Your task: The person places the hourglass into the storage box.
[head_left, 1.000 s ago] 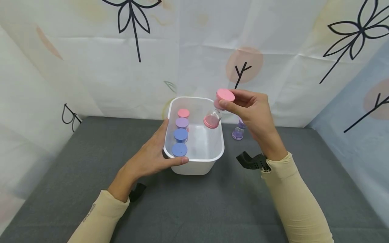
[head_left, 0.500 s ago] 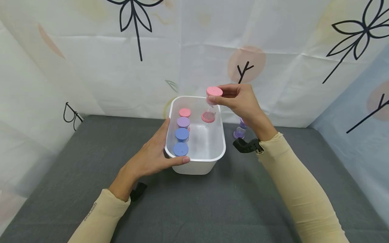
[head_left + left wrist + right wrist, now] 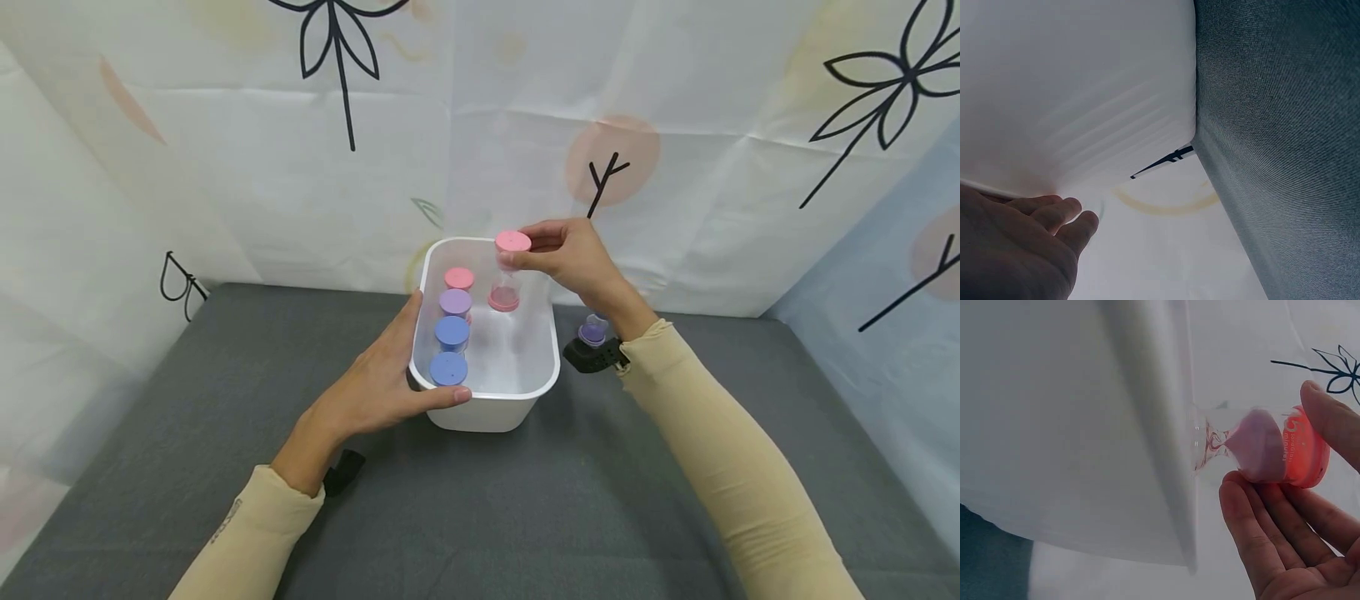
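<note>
My right hand [image 3: 573, 254] pinches the top cap of a pink hourglass timer [image 3: 508, 273] and holds it upright inside the far part of a white plastic bin [image 3: 491, 398]. The right wrist view shows the timer [image 3: 1260, 447] in my fingertips [image 3: 1272, 515] beside the bin wall [image 3: 1085, 425]. My left hand [image 3: 375, 387] grips the bin's near left corner, thumb up along the left rim, fingers around the front. The left wrist view shows those fingers [image 3: 1054, 215] against the bin wall [image 3: 1072, 81]. Pink [image 3: 458, 278], purple [image 3: 454, 302] and two blue timers [image 3: 451, 350] stand along the bin's left side.
A purple hourglass timer [image 3: 592, 331] stands on the grey table [image 3: 525, 500] just right of the bin, behind my right wrist. Printed white cloth walls [image 3: 225, 167] close in the back and both sides.
My right hand has carried the pink timer left and down, from above the bin's right rim into the bin, and turned it upright. The left hand has stayed on the bin.
</note>
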Demonstrator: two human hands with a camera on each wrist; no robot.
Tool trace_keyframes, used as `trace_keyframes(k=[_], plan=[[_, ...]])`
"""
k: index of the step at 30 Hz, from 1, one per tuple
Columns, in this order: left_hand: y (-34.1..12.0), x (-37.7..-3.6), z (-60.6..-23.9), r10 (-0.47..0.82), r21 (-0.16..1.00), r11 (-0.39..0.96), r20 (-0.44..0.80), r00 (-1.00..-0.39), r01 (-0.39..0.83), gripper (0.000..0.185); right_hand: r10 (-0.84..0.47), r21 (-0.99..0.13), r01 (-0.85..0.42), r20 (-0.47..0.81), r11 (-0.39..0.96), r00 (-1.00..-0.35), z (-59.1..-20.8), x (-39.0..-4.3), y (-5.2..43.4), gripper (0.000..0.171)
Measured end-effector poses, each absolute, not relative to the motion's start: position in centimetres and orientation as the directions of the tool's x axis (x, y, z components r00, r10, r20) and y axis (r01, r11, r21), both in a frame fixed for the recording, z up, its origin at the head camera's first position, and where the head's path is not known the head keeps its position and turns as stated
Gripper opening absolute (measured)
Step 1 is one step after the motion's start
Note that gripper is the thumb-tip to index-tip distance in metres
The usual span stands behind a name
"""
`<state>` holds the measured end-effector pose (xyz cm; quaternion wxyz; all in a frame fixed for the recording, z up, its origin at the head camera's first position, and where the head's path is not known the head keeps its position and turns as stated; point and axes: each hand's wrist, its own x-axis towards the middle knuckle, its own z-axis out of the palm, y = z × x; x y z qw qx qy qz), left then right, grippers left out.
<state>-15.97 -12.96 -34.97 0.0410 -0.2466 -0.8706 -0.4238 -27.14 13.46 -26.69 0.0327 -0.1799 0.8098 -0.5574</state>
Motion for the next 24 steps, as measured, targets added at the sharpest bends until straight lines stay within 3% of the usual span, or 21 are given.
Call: trace_keyframes(k=[14, 24], plan=[[-12.9, -16.0, -35.1, 0.387, 0.719, 0.537, 0.255, -0.886, 0.442, 0.124, -0.388, -0.852, -0.256, 0.068, 0.457, -0.919, -28.1, -28.3, 12.3, 0.041], [-12.9, -16.0, -35.1, 0.385, 0.723, 0.531, 0.26, -0.885, 0.443, 0.123, -0.426, -0.734, -0.32, 0.047, 0.599, -0.904, -28.2, -28.4, 11.6, 0.042]])
